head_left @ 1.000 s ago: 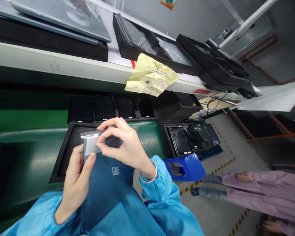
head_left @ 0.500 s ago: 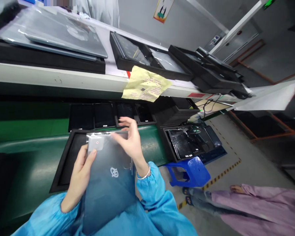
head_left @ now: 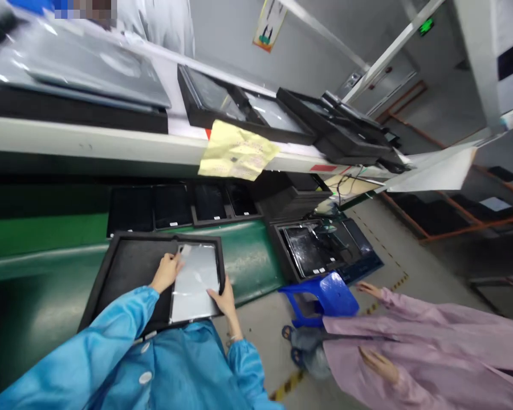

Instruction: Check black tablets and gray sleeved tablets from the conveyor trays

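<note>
A tablet (head_left: 194,287) in clear film, its upper face pale with glare, lies in the right part of a black foam tray (head_left: 105,279). My left hand (head_left: 166,272) is at its upper left corner, fingers curled together around a small pale tab or piece of film. Just how the fingertips grip there is hard to make out. At the tablet's right edge, my right hand (head_left: 226,299) has its thumb on the face and its fingers stretched along the tray's side wall, thumb and fingers apart.
Several dark tablets (head_left: 173,205) lie in a row behind the tray. To the right are another foam tray of tablets (head_left: 308,250) and a blue stool (head_left: 325,296). A shelf (head_left: 89,145) with a yellow paper (head_left: 235,151) crosses above. A person in pink (head_left: 410,341) stands at right.
The tablet, held up near my body before, is now down in the foam tray. My left hand has moved to its upper left corner, my right hand down to its right edge.
</note>
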Available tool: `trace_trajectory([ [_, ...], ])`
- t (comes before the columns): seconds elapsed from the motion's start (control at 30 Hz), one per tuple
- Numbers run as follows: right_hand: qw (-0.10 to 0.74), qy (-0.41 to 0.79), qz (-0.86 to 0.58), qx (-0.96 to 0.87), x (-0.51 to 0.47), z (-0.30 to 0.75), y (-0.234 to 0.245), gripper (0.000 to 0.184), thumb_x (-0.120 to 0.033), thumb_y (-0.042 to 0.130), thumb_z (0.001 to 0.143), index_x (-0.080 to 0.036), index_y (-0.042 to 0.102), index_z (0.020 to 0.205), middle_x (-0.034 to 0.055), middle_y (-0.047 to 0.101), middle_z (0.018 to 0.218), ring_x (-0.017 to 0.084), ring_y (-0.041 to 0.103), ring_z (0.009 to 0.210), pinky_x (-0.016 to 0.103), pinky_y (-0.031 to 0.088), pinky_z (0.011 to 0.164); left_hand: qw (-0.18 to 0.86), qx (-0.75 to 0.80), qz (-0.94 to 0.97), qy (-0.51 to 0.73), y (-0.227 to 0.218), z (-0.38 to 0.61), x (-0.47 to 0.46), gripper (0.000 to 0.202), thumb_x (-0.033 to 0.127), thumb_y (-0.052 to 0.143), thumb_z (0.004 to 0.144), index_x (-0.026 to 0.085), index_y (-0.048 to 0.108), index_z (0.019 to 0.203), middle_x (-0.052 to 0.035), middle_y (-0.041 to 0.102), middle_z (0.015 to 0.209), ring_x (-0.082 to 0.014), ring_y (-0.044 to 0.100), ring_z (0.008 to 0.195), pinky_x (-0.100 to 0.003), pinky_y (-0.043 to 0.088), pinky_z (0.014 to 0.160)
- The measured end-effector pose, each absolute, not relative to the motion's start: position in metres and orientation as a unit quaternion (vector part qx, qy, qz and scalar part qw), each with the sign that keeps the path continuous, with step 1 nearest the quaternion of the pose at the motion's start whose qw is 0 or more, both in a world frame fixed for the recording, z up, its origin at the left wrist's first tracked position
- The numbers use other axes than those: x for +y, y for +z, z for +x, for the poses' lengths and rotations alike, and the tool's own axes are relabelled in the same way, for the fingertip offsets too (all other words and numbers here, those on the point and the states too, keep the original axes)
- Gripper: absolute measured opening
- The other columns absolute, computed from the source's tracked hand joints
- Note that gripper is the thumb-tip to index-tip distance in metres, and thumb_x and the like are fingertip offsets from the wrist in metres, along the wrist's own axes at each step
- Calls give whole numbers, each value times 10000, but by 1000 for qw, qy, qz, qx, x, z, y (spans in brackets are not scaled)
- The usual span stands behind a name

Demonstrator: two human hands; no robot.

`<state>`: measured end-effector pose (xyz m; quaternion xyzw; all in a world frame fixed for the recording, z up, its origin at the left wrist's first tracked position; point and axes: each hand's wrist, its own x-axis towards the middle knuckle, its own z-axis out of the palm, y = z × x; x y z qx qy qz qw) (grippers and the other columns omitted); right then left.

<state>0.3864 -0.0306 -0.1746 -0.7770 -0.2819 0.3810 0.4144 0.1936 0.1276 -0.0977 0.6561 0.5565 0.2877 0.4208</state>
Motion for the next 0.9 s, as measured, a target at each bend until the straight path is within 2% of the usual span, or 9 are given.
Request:
trace_trajectory([
  [0.1, 418, 390, -769, -285, -30, 394, -181, 799, -547, 925, 533, -168, 732, 1210, 184, 765, 1326, 417, 682, 1309, 500, 519, 1161, 295, 479, 752, 342, -36, 158, 142, 337, 455, 656, 1026, 139, 724, 1119, -108, 718, 1190, -209, 716, 1017, -443, 631, 967],
  [0.17, 416, 403, -761, -292, -27, 401, -186, 758, -566, 912, 504, -154, 749, 1119, 207, 798, 1228, 445, 735, 1206, 525, 569, 1082, 184, 434, 788, 395, 28, 124, 147, 354, 443, 518, 1085, 207, 763, 1184, -100, 705, 1299, -213, 708, 1151, -419, 604, 1058],
  [0.27, 409, 409, -756, -308, -23, 409, -194, 687, -571, 912, 471, -180, 753, 1013, 175, 834, 1067, 436, 779, 1085, 499, 609, 991, -3, 429, 765, 481, 132, 73, 156, 349, 355, 629, 1054, 298, 694, 1392, -61, 634, 1483, -246, 560, 1433, -481, 384, 1295],
  [0.37, 401, 388, -768, -313, -23, 409, -201, 650, -621, 903, 478, -204, 749, 953, 153, 834, 989, 422, 779, 1055, 470, 609, 971, -238, 397, 786, 409, 209, 45, 192, 724, 441, 749, 986, 191, 475, 1608, -155, 490, 1657, -341, 423, 1577, -590, 237, 1343],
  [0.5, 391, 336, -807, -289, -26, 399, -211, 742, -753, 843, 524, -181, 753, 988, 219, 809, 1071, 465, 742, 1140, 506, 582, 1031, -228, 363, 860, 276, 248, 48, 276, 895, 632, 576, 1006, 30, 337, 1623, -306, 347, 1693, -451, 257, 1624, -775, 169, 1250],
  [0.57, 390, 314, -821, -274, -26, 392, -214, 805, -819, 786, 571, -155, 750, 1024, 263, 789, 1118, 485, 726, 1174, 528, 568, 1055, -212, 355, 877, 246, 254, 53, 310, 951, 687, 517, 997, -73, 381, 1552, -336, 449, 1608, -432, 352, 1582, -710, 271, 1241],
  [0.7, 389, 296, -833, -260, -21, 384, -216, 869, -872, 698, 643, -110, 742, 1058, 301, 761, 1122, 497, 722, 1173, 534, 539, 1091, -200, 342, 887, 236, 258, 57, 335, 1022, 823, 516, 910, -116, 611, 1305, -170, 761, 1190, -313, 667, 1324, -578, 441, 1170],
  [0.8, 384, 318, -825, -264, -20, 388, -214, 820, -824, 738, 649, -115, 746, 1060, 271, 764, 1095, 496, 713, 1175, 547, 530, 1094, -212, 331, 882, 260, 262, 55, 320, 768, 673, 473, 1042, -28, 708, 1247, -94, 735, 1060, -300, 652, 1338, -631, 396, 1175],
  [0.9, 385, 367, -796, -289, -30, 399, -208, 771, -679, 874, 554, -152, 757, 1105, 180, 778, 1109, 432, 712, 1199, 486, 541, 1100, -218, 299, 885, 282, 261, 43, 288, 587, 462, 356, 1102, 51, 724, 1303, -84, 694, 1092, -305, 573, 1429, -643, 348, 1188],
])
